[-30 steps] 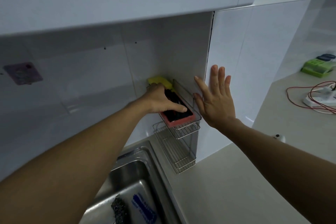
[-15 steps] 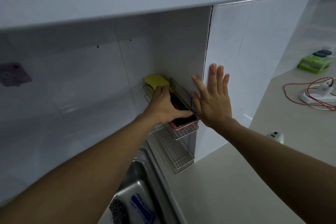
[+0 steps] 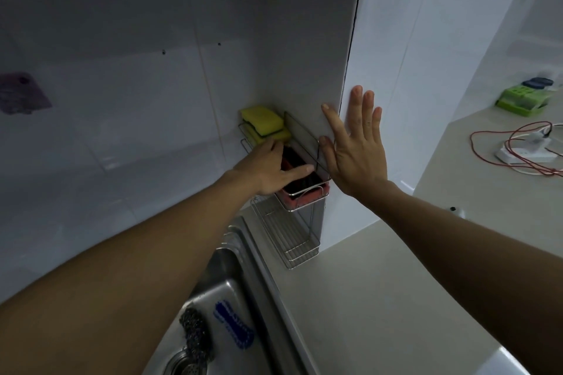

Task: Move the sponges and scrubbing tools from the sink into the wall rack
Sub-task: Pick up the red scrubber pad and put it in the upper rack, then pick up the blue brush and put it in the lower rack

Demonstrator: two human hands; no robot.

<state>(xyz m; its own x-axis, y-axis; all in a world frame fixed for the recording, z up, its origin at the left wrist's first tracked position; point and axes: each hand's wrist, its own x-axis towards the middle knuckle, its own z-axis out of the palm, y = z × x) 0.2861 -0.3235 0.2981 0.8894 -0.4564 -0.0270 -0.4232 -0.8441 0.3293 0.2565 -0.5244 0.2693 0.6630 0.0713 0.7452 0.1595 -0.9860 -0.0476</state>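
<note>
A two-tier wire wall rack (image 3: 300, 248) hangs in the tiled corner above the sink. Its upper tier holds yellow sponges (image 3: 263, 122) at the back and a red sponge with a black scrubbing face (image 3: 306, 193) at the front. My left hand (image 3: 271, 166) lies on top of the red sponge, fingers pressing it down into the tier. My right hand (image 3: 355, 149) is flat against the wall beside the rack, fingers spread, holding nothing. In the steel sink (image 3: 240, 256) below lie a dark metal scourer (image 3: 195, 333) and a blue scrubbing tool (image 3: 233, 324).
The rack's lower tier holds nothing. A beige counter (image 3: 365, 298) runs to the right, with a white power strip and red cable (image 3: 524, 151) and a green container (image 3: 522, 100) at the far end. A white cabinet overhangs above. A purple patch (image 3: 21, 96) sticks to the wall at left.
The red sponge has sunk deeper into the upper tier under my left hand. My right hand stays on the wall. The view has tilted slightly, showing more of the sink.
</note>
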